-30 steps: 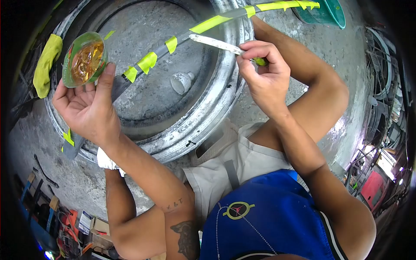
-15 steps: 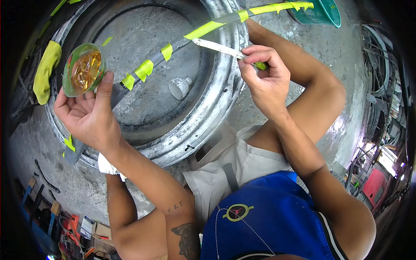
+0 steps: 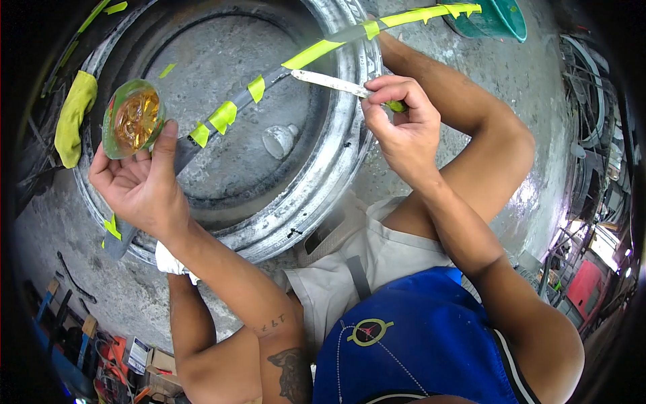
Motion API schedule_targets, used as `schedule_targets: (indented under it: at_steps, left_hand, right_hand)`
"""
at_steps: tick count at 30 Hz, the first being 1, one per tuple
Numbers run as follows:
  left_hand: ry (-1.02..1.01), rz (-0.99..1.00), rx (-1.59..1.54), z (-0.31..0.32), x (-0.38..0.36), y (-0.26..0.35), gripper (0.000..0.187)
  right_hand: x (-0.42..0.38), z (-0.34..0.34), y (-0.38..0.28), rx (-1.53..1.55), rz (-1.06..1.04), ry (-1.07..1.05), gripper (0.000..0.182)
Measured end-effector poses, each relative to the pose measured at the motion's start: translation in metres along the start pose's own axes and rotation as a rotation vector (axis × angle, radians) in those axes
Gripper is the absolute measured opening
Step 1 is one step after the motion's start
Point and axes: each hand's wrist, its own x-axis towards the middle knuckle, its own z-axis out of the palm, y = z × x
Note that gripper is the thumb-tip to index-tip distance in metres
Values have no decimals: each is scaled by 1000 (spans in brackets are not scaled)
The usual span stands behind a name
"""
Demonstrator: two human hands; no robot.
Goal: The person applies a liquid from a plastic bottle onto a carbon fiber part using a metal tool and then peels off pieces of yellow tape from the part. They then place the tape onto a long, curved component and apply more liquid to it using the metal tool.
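Note:
My left hand (image 3: 145,195) grips a small round green-edged cup (image 3: 111,128) from below, thumb on its near side. The cup tilts toward me and shows a shiny amber, resin-like content (image 3: 140,118). In my right hand (image 3: 408,138) a flat whitish stick (image 3: 326,82) is pinched between thumb and fingers, with a bit of yellow-green by the fingertips. The stick's far tip lies right at a long dark grey strip (image 3: 272,79), just under a piece of bright yellow-green tape (image 3: 316,54). More tape pieces (image 3: 223,117) hang along the strip, which runs over a tire.
The large whitened tire (image 3: 316,182) lies on the grey concrete floor, with a small pale cup-like object (image 3: 279,140) inside its ring. A yellow glove (image 3: 75,118) rests at the left, a teal bucket (image 3: 494,17) stands top right. Tools and boxes (image 3: 138,353) fill the lower left.
My right hand has moved slightly left and down, so the stick's tip sits a little lower by the strip. The left hand with the cup shows slightly further right and lower.

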Motion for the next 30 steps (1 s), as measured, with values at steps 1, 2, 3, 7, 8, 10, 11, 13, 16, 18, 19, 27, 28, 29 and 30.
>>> schedule_targets:
  at_steps: [1,2,3,7,8,10,11,13,16,18,19,27,28,29,30]
  left_hand:
    - [-11,-11,8,-1,1,-1,65]
    - [-15,-12,-1,-2,1,-3,65]
    - [-2,-8,-5,-4,-1,-4,59]
    - [9,-28,-34,-5,0,-6,51]
    - [6,-47,-15,-4,0,-5,50]
    - [8,-47,-17,-3,1,-4,50]
    - [17,-58,3,-3,1,-5,50]
    - [29,-76,21,-3,2,-5,51]
    - [6,-84,1,-8,1,-10,50]
    - [6,-84,13,-7,2,-9,50]
    - [8,-85,26,-7,2,-8,49]
    - [-6,-68,31,-6,2,-6,46]
    - [-6,-69,49,-6,2,-7,46]
    - [-6,-67,41,-7,2,-7,46]
    - [-10,-61,43,-8,3,-7,50]
  right_hand:
    - [0,-2,1,10,9,6,11]
    - [-1,-2,2,2,7,12,11]
    - [0,-1,4,6,-24,-4,11]
    - [0,-11,4,32,0,19,11]
    - [0,-17,5,25,22,23,11]
    - [0,-26,7,103,56,53,11]
    - [0,-30,7,195,102,78,12]
    - [4,-37,8,218,146,107,11]
    - [10,-43,10,271,221,149,12]
    - [15,-43,11,238,226,176,12]
    - [16,-43,13,239,228,179,12]
    - [19,-39,23,379,284,212,12]
    - [19,-39,23,377,282,215,12]
    - [19,-40,23,365,287,214,12]
    - [19,-42,23,352,291,214,12]
